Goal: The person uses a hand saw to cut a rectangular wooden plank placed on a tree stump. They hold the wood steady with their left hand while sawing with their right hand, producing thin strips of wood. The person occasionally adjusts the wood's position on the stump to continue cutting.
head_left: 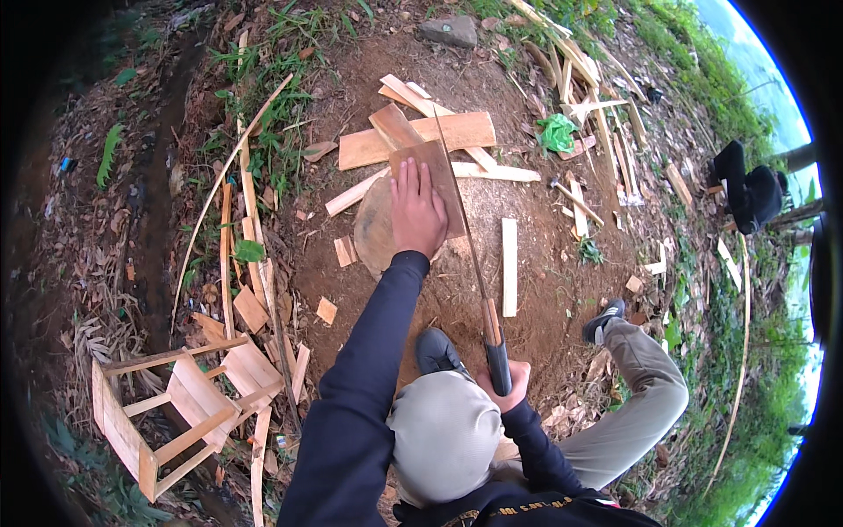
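The right grip (515,386) is closed round the dark handle (498,362) of a long blade (474,255), and the brown board (443,172) lies ahead and leftward of it, under the nearer, flat-fingered left grip (419,215), its long axis running roughly along the blade.

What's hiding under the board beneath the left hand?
Part of a round log block peeks out at the left. The board and left hand cover whatever lies directly beneath, so that's hidden.
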`<control>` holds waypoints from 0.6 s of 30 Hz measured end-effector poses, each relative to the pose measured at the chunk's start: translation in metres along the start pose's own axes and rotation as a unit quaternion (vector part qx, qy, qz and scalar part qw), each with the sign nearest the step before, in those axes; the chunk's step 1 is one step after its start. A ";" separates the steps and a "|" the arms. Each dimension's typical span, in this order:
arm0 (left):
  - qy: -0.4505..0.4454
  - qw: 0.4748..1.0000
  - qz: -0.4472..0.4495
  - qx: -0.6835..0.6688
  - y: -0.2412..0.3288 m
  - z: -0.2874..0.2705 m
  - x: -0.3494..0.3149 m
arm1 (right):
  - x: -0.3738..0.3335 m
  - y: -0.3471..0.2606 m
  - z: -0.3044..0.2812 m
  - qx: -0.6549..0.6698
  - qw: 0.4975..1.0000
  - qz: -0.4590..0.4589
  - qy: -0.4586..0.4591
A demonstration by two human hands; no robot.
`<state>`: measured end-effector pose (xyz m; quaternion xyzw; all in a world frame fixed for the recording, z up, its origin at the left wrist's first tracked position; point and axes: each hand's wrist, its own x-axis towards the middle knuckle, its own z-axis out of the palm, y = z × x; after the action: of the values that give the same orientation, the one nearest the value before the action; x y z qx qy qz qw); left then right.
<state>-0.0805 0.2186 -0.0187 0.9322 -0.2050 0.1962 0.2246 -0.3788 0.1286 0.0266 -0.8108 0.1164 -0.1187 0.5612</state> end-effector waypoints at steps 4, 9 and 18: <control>-0.003 1.000 -0.003 0.004 -0.005 0.004 -0.004 | 0.032 -0.005 0.005 0.030 0.999 0.027 -0.015; 0.002 1.000 0.000 -0.001 -0.004 0.001 -0.001 | -0.002 -0.001 -0.007 0.009 1.000 0.016 -0.019; -0.010 1.000 -0.006 -0.001 -0.004 -0.003 0.002 | 0.020 0.003 0.008 0.045 0.999 0.028 -0.009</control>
<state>-0.0779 0.2227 -0.0165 0.9350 -0.2021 0.1859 0.2247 -0.3576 0.1279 0.0226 -0.7821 0.1285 -0.1014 0.6013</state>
